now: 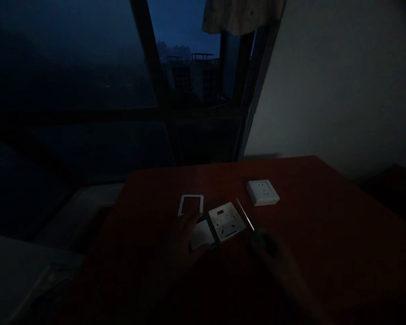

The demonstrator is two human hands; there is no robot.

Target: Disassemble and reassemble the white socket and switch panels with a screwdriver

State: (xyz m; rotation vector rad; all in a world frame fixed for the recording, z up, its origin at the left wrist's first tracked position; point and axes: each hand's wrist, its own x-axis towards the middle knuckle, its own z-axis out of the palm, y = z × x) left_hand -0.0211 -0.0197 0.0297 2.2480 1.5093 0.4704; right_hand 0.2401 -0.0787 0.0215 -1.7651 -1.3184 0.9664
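Note:
The light is dim and both hands are dark. My left hand has its fingers and thumb closed around the edges of a white square panel, low over the table. Just right of that panel lies a white mounting box, its slotted inner face up. A white rectangular frame with an open middle rests beyond my left fingertips. My right hand is closed on the green handle of a screwdriver. Its bright shaft points away and to the left, its tip near the box's far right corner.
A white wall socket in its box sits further back on the right of the red-brown table. Dark framed windows stand behind the table, with a pale wall on the right. A curtain hangs at the top.

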